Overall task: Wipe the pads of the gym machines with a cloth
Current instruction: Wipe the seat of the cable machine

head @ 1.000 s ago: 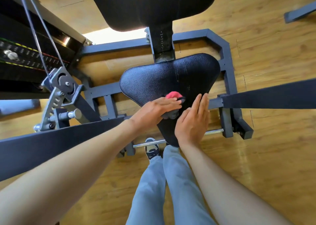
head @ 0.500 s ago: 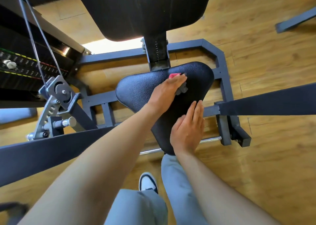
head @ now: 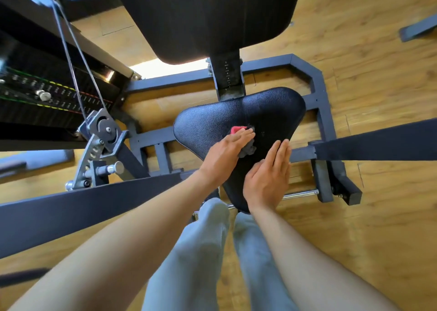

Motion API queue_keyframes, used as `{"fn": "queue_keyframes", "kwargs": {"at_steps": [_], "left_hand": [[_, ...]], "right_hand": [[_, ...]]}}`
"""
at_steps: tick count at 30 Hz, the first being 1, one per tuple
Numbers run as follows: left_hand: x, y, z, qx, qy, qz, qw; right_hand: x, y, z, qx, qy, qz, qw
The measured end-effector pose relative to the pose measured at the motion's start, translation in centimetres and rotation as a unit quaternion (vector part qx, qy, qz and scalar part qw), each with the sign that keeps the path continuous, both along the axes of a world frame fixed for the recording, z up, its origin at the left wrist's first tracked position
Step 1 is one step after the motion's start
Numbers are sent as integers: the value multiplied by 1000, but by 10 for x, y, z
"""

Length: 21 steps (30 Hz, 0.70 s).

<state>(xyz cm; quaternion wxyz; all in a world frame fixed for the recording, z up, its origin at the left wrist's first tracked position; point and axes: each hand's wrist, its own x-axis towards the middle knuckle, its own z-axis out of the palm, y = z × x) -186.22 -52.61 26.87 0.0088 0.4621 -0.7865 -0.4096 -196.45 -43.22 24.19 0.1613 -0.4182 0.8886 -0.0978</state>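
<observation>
— Any writing we can read?
— None legible. Our left hand [head: 225,152] presses the red-and-grey cloth [head: 244,140] flat on the black triangular leather seat pad [head: 212,124], fingers together.
— Our right hand [head: 269,176]?
— Flat beside it, fingers straight; bare pad lies beyond our fingertips.

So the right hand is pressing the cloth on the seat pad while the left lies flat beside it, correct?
Not quite: the hands are swapped. In the head view the left hand presses the cloth on the seat pad, and the right hand lies flat beside it.
</observation>
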Motion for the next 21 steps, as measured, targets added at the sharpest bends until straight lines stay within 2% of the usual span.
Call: {"fn": "queue_keyframes", "kwargs": {"at_steps": [5,9,12,16,21], "left_hand": [[-7,-10,-8,-29,19,2,999],[-47,-59,-12,17,36,68,997],[-65,-79,-27,7,2,89,996],[-37,-31,-11,-8,5,52,999],[10,24,2,26,37,-31,999]], "right_hand": [[1,-2,-2,-6,11,-2,1000],[0,-1,-3,2,17,6,1000],[-1,0,-3,8,23,14,1000],[-2,0,-5,-18,10,4,1000],[-3,1,-3,-34,-13,5,999]]}}
